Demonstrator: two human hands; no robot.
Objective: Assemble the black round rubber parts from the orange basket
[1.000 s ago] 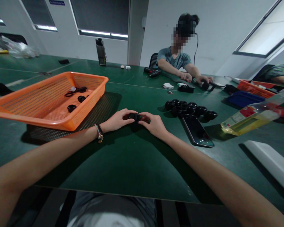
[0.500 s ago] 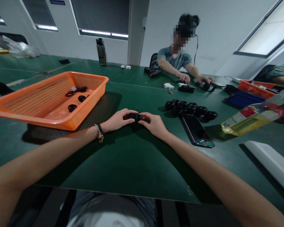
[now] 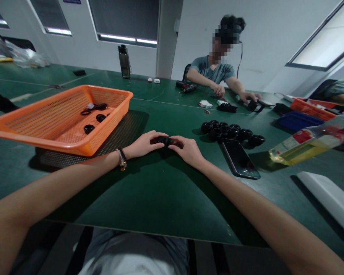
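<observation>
Both my hands meet on a small black part [image 3: 165, 141] that rests on the green table [image 3: 149, 191]. My left hand [image 3: 143, 144] grips its left end and my right hand [image 3: 188, 150] grips its right end; most of the part is hidden by my fingers. A cluster of several black rings [image 3: 232, 132] lies just beyond my right hand. To the left stands an orange basket [image 3: 46, 126] with a few black rings [image 3: 95, 114] inside.
A dark phone [image 3: 239, 158] lies right of my right hand, beside a tipped oil bottle [image 3: 306, 143]. A white flat piece [image 3: 326, 194] sits near the right edge. A person across the table handles black parts [image 3: 249, 105]. A dark bottle [image 3: 124, 61] stands at the back.
My hands stay on the black part with only slight finger shifts. The view has tilted a little, so the scene sits slightly lower.
</observation>
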